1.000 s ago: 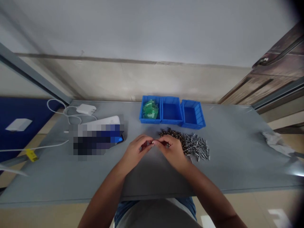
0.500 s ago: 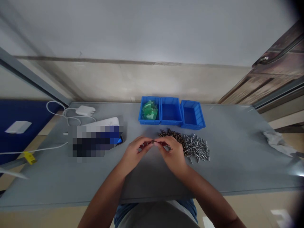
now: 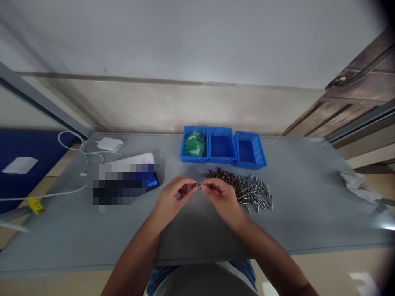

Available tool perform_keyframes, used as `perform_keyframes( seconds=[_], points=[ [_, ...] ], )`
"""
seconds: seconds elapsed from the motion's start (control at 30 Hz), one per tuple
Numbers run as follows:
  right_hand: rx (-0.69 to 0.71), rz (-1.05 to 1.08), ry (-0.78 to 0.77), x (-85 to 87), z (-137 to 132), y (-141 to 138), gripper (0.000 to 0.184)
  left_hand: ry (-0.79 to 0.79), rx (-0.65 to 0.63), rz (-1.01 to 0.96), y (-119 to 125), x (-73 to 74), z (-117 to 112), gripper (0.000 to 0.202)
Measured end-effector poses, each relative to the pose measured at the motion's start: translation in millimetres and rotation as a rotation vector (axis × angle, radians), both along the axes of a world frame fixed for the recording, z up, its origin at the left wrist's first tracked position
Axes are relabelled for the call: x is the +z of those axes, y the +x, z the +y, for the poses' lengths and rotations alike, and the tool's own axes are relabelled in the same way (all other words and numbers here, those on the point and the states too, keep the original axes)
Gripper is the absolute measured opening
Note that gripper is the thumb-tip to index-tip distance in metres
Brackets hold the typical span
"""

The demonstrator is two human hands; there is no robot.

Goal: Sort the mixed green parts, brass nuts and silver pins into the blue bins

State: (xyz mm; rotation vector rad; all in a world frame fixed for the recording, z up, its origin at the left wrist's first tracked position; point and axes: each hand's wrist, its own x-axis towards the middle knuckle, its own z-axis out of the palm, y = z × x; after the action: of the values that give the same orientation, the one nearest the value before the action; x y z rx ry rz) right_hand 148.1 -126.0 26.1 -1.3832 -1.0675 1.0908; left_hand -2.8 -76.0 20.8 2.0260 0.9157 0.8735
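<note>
Above the grey tabletop, my left hand (image 3: 172, 198) is closed, pinching a small bronze-coloured metal fitting (image 3: 195, 185) between thumb and fingertips. My right hand (image 3: 224, 200) is also closed, its thumb and fingers on a thin silver pin (image 3: 199, 184). The pin and the fitting meet end to end between the hands; how far one sits inside the other is too small to tell. Beyond my right hand lies a heap of bronze-coloured fittings (image 3: 227, 176), partly hidden by that hand. A heap of silver pins (image 3: 255, 193) adjoins it on the right.
Three blue bins stand behind the heaps: the left bin (image 3: 194, 158) holds green plastic pieces, beside a middle bin (image 3: 221, 158) and a right bin (image 3: 250, 165). On the left are a white charger (image 3: 110, 144), cables and a blurred-out device. Crumpled white cloth (image 3: 359, 187) lies far right.
My hands have drawn slightly apart, and more of the silver pin and bronze-coloured fitting shows between the fingertips. The heaps and bins stay as they were.
</note>
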Motion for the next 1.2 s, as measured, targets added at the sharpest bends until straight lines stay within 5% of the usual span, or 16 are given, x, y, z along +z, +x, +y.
perform_keyframes(
  seconds=[0.27, 0.53, 0.63, 0.73, 0.87, 1.03, 1.2],
  points=[
    [-0.048, -0.284, 0.228, 4.6, -4.9, -4.6, 0.008, -0.050, -0.052, 0.035, -0.3, -6.2, 1.8, 0.009],
    [-0.064, -0.349, 0.165, 2.8, -2.9, -2.5, 0.008, -0.050, -0.036, 0.059, -2.5, -6.8, 2.1, 0.009],
    [-0.188, -0.389, 0.191, 22.3, -13.6, -0.4, 0.008, -0.051, -0.016, 0.032, -2.5, -1.9, 2.6, 0.009],
    [-0.457, -0.428, 0.324, 53.4, -22.9, 4.8, 0.007, -0.051, 0.003, 0.044, -2.4, 1.6, 3.3, 0.008],
    [-0.669, -0.612, 0.472, 74.8, -4.6, 23.2, 0.008, -0.056, -0.004, 0.080, -3.2, 0.9, 4.0, 0.009],
    [-0.534, -0.884, 0.353, 37.6, 29.9, 40.0, 0.015, -0.040, -0.012, 0.130, -4.7, -2.5, 4.6, 0.010],
    [-0.217, -1.042, 0.067, -10.7, 22.7, 21.6, 0.009, -0.032, -0.014, 0.153, -3.8, -3.3, 4.7, 0.011]
  ],
)
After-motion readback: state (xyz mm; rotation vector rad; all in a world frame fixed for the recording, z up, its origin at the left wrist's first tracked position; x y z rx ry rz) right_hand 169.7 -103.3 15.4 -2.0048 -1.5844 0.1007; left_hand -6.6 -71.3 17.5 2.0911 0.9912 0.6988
